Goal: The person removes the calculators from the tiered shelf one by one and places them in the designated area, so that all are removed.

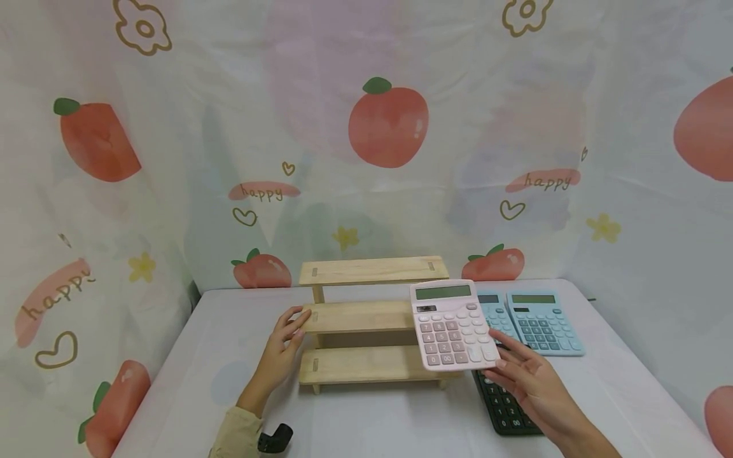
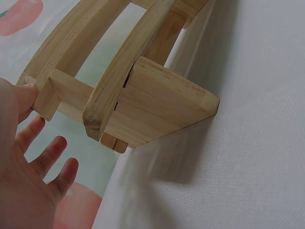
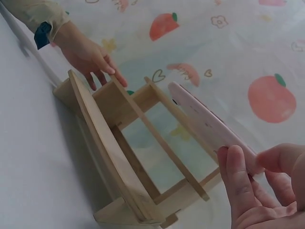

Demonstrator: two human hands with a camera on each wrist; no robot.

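A pink calculator [image 1: 455,327] is held up in front of the right end of a three-tier wooden shelf [image 1: 361,318]. My right hand [image 1: 535,388] pinches its lower right corner between thumb and fingers. In the right wrist view the calculator [image 3: 214,124] appears nearly edge-on, beside the wooden shelf [image 3: 109,152]. At the shelf's left side, my left hand [image 1: 280,353] pinches the end of the middle board. From the left wrist view, the thumb and forefinger of my left hand [image 2: 28,162] are at that board's end, the other fingers spread apart.
Two blue calculators [image 1: 546,324] lie side by side behind my right hand, one partly covered by the pink calculator. A black calculator [image 1: 504,407] lies under my right hand, partly hidden. A printed cloth [image 1: 389,210] hangs around the white table [image 1: 355,426].
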